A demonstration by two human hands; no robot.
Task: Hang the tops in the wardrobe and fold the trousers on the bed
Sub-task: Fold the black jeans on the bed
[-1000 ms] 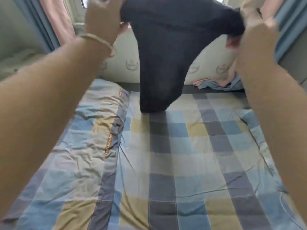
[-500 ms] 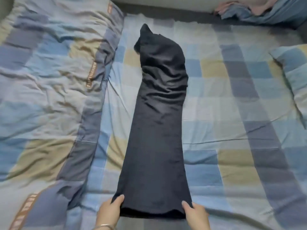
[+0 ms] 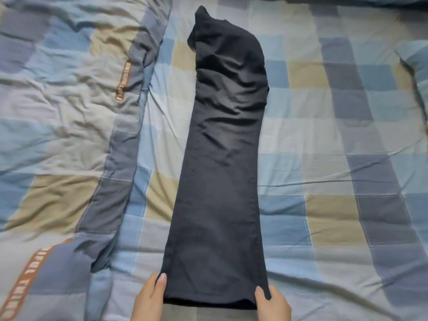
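Dark navy trousers (image 3: 220, 170) lie stretched out lengthwise on the checked bed sheet (image 3: 324, 135), legs stacked one on the other, waist end far from me and hems near me. My left hand (image 3: 150, 297) pinches the near left corner of the hem, thumb on top. At the near right corner, my right hand (image 3: 272, 304) pinches the hem the same way.
A rumpled checked duvet (image 3: 58, 100) with orange lettered strips is bunched along the left side of the bed. A pillow edge (image 3: 416, 63) shows at the right. More blue bedding lies at the top right corner.
One second ago I held the trousers up in the air before me; since then they were laid flat on the bed. In the last half second my hands have stayed on the hem corners.
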